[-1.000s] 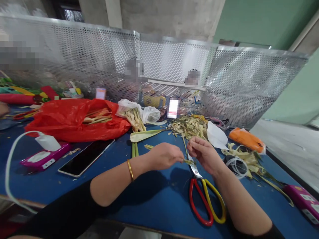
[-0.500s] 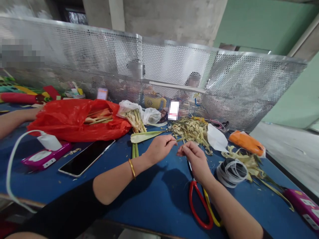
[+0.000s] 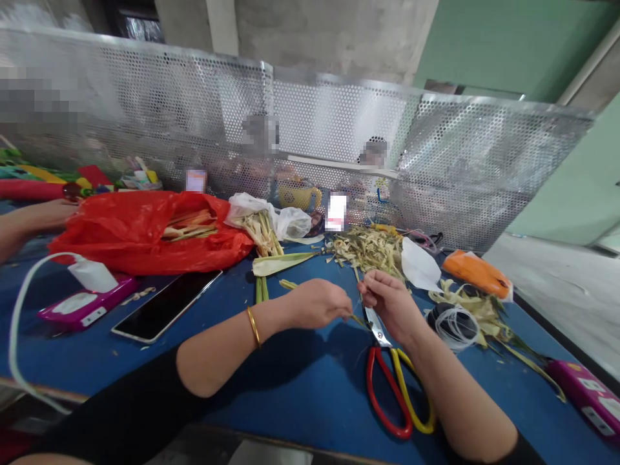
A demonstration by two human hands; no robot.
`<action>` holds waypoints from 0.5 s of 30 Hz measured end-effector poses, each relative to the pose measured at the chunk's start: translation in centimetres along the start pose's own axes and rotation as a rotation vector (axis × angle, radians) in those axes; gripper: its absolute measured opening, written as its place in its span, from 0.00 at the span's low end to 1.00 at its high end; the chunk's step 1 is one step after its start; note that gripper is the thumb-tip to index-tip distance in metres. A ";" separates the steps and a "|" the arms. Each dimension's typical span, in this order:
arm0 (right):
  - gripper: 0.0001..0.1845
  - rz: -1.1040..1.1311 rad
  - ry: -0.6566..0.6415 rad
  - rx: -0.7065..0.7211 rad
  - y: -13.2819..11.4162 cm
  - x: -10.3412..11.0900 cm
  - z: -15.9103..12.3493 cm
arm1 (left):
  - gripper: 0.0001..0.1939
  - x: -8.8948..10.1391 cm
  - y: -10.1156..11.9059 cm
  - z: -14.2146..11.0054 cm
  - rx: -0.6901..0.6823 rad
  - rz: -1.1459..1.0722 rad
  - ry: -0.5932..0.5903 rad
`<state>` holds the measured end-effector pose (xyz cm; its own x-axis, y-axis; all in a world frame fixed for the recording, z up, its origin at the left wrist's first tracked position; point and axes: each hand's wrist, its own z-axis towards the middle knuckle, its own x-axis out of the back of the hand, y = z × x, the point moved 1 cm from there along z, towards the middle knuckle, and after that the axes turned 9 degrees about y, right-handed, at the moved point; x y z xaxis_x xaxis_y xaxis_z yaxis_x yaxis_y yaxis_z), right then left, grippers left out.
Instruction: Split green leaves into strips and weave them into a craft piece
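My left hand point(image 3: 320, 303) is closed around a thin yellow-green plant strip point(image 3: 288, 284), whose ends poke out on both sides of the fist. Beside it, my right hand point(image 3: 387, 297) is pinched shut, and whatever is between its fingertips is too fine to make out. The two hands are close together but apart. Below the right hand lie scissors point(image 3: 382, 336) with one red and one yellow handle, their blade tips partly hidden. A pale broad husk leaf point(image 3: 281, 263) rests across green stalks point(image 3: 261, 289) beyond my left forearm.
A heap of dried husk scraps point(image 3: 368, 248) lies behind my hands. Left are a red plastic bag point(image 3: 121, 239) of husks, a phone point(image 3: 167, 309) and a purple power strip point(image 3: 87, 307). Right are a white line coil point(image 3: 455, 329) and an orange packet point(image 3: 477, 274). A perforated metal screen point(image 3: 194, 110) stands behind.
My left hand has turned and dropped slightly toward the right, and the strip now shows on both sides of it. My right hand has shifted a little right and up, uncovering more scissor blade.
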<state>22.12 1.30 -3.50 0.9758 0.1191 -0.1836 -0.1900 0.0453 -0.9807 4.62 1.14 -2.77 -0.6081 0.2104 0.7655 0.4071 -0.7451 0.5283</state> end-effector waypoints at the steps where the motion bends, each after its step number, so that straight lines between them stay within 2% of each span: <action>1: 0.11 0.110 0.003 -0.098 0.0 0.3 0.3 | 0.11 0.3 0.2 0.1 0.016 -0.124 0.018; 4: 0.12 0.303 0.029 -0.239 0.3 0.3 0.6 | 0.13 0.7 0.2 0.4 0.260 -0.454 0.202; 6: 0.12 0.314 0.049 -0.216 0.6 -0.1 0.3 | 0.13 0.6 0.0 0.5 0.440 -0.618 0.353; 8: 0.11 0.217 0.046 -0.106 0.7 -0.6 -0.1 | 0.13 0.2 -0.4 0.6 0.559 -0.690 0.456; 11: 0.10 -0.142 -0.003 0.173 0.8 -1.4 -0.9 | 0.12 -0.3 -1.2 0.6 0.617 -0.580 0.517; 13: 0.10 -0.383 -0.063 0.342 0.8 -1.8 -1.3 | 0.12 -0.4 -1.5 0.5 0.584 -0.369 0.503; 15: 0.11 -0.492 -0.116 0.430 0.7 -1.9 -1.6 | 0.14 -0.6 -1.5 0.3 0.503 -0.115 0.446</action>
<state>20.30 -0.44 -3.90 0.9463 0.0880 0.3110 0.2253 0.5103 -0.8299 4.59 2.36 -3.86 -0.8454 -0.0906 0.5263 0.5246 -0.3257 0.7866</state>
